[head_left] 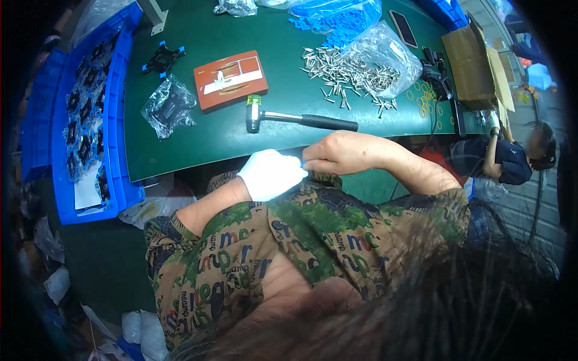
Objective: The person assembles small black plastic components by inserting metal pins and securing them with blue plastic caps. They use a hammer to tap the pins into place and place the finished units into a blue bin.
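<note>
My left hand [273, 175], in a white glove, and my bare right hand [346, 153] meet just off the table's near edge, above my lap. Both have their fingers closed, tip to tip. A speck of blue shows between them, too small to name. Beyond them on the green table [198, 144] lies a hammer [301, 118] with a black grip and a yellow-green cap on its head. Behind the hammer is a reddish-brown block [232, 99] with slots and white tape. A clear bag with a black part [169, 108] lies left of the block.
A blue crate [117, 150] of black parts stands at the left. A black part with blue tips [163, 59] lies nearby. Metal pins [346, 69] spill beside a clear bag [385, 57]; blue pieces [337, 21], a phone [403, 28] and a cardboard box [472, 66] lie beyond. Another person [503, 156] sits right.
</note>
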`<move>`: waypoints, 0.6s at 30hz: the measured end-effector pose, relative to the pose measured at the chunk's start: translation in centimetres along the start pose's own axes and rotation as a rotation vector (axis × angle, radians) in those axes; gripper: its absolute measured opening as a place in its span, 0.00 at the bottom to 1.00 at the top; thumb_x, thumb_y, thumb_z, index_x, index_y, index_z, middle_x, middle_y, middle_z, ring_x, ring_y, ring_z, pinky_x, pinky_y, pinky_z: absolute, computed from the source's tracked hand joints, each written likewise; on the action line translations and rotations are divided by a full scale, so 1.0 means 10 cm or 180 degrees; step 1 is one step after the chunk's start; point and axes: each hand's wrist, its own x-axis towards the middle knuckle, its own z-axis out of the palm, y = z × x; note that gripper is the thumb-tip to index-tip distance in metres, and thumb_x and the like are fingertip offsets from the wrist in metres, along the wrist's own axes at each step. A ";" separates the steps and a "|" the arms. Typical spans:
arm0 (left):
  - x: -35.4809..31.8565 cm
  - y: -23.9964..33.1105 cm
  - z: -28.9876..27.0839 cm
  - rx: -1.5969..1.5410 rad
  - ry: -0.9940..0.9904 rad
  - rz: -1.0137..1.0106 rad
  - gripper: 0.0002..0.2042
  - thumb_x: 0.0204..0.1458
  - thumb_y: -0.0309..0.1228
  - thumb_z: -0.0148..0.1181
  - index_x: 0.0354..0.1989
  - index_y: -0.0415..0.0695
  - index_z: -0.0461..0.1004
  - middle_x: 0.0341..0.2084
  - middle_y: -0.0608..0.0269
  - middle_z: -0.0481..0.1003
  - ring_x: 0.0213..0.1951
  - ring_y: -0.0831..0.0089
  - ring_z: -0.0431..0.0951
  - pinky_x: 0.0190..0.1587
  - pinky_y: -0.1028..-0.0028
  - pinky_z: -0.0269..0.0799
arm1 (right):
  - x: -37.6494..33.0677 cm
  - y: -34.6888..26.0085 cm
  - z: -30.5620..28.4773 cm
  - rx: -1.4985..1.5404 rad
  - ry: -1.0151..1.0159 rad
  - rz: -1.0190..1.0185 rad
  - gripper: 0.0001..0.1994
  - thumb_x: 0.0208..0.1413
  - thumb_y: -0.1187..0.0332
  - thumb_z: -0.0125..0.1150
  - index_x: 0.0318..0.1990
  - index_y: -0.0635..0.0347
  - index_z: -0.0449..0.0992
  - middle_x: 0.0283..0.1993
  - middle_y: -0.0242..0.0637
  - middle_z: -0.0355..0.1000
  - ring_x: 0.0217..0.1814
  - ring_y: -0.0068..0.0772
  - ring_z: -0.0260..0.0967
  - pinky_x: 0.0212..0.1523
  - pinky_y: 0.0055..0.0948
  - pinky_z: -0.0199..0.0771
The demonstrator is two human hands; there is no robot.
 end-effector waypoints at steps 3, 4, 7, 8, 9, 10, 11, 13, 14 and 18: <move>0.04 0.00 -0.02 0.0126 0.0025 0.0042 0.15 0.62 0.43 0.53 0.31 0.48 0.78 0.24 0.53 0.77 0.26 0.50 0.78 0.31 0.58 0.75 | -0.04 -0.01 -0.13 0.0103 0.0073 0.0135 0.13 0.63 0.60 0.53 0.35 0.61 0.74 0.30 0.52 0.74 0.36 0.60 0.73 0.39 0.51 0.71; 0.02 0.03 -0.06 -0.0007 -0.0049 -0.0071 0.15 0.62 0.44 0.53 0.32 0.47 0.78 0.25 0.52 0.77 0.27 0.50 0.78 0.32 0.57 0.75 | -0.07 -0.02 -0.18 0.0094 0.0093 0.0233 0.13 0.63 0.60 0.53 0.35 0.61 0.74 0.30 0.52 0.73 0.36 0.60 0.73 0.39 0.51 0.71; 0.00 0.02 -0.03 -0.0079 0.0030 -0.0001 0.15 0.62 0.43 0.53 0.32 0.46 0.78 0.25 0.52 0.77 0.28 0.49 0.78 0.33 0.56 0.75 | -0.14 0.10 -0.21 0.0035 0.0435 0.0358 0.12 0.65 0.61 0.54 0.37 0.62 0.74 0.29 0.51 0.72 0.34 0.56 0.72 0.37 0.45 0.71; 0.02 -0.01 -0.02 -0.0112 0.0083 0.0102 0.15 0.62 0.43 0.53 0.32 0.46 0.77 0.24 0.52 0.77 0.28 0.49 0.78 0.33 0.56 0.75 | -0.15 0.09 -0.21 0.0044 0.0475 0.0441 0.12 0.66 0.61 0.54 0.37 0.62 0.74 0.30 0.51 0.72 0.34 0.57 0.72 0.37 0.46 0.72; 0.03 -0.03 -0.01 -0.0146 0.0131 0.0200 0.15 0.63 0.43 0.53 0.32 0.46 0.77 0.24 0.52 0.77 0.28 0.49 0.78 0.33 0.56 0.74 | -0.13 0.09 -0.17 0.0075 0.0455 0.0421 0.13 0.66 0.59 0.53 0.38 0.62 0.74 0.30 0.52 0.72 0.35 0.58 0.73 0.38 0.48 0.71; 0.02 -0.04 0.00 -0.0145 0.0122 0.0182 0.15 0.63 0.43 0.53 0.32 0.46 0.77 0.24 0.52 0.77 0.27 0.50 0.78 0.32 0.56 0.74 | -0.11 0.08 -0.12 0.0105 0.0435 0.0401 0.14 0.66 0.58 0.52 0.38 0.62 0.74 0.31 0.53 0.73 0.37 0.60 0.73 0.40 0.50 0.71; 0.01 -0.04 0.01 -0.0144 0.0113 0.0164 0.14 0.63 0.42 0.53 0.32 0.46 0.77 0.24 0.52 0.77 0.27 0.50 0.78 0.32 0.57 0.74 | -0.10 0.07 -0.07 0.0135 0.0415 0.0382 0.16 0.66 0.57 0.51 0.38 0.62 0.74 0.31 0.54 0.73 0.38 0.61 0.73 0.41 0.53 0.71; 0.00 -0.06 0.02 -0.0138 0.0115 0.0190 0.14 0.63 0.42 0.53 0.31 0.46 0.77 0.24 0.53 0.77 0.27 0.50 0.77 0.31 0.58 0.74 | -0.12 0.05 -0.02 0.0156 0.0352 0.0393 0.15 0.66 0.57 0.51 0.39 0.62 0.73 0.31 0.55 0.73 0.38 0.62 0.73 0.41 0.53 0.71; 0.00 -0.09 0.03 -0.0135 0.0122 0.0234 0.14 0.63 0.42 0.53 0.31 0.46 0.77 0.24 0.53 0.77 0.27 0.51 0.78 0.31 0.58 0.74 | -0.12 0.04 0.00 0.0164 0.0320 0.0398 0.15 0.66 0.58 0.50 0.39 0.62 0.73 0.32 0.55 0.73 0.38 0.62 0.73 0.42 0.53 0.71; 0.00 -0.07 0.00 -0.0220 0.0076 0.0093 0.14 0.63 0.42 0.53 0.32 0.47 0.78 0.24 0.53 0.77 0.26 0.52 0.78 0.31 0.59 0.74 | -0.14 0.01 0.06 0.0255 0.0311 0.0341 0.15 0.67 0.58 0.49 0.40 0.63 0.73 0.33 0.55 0.73 0.40 0.61 0.73 0.42 0.53 0.71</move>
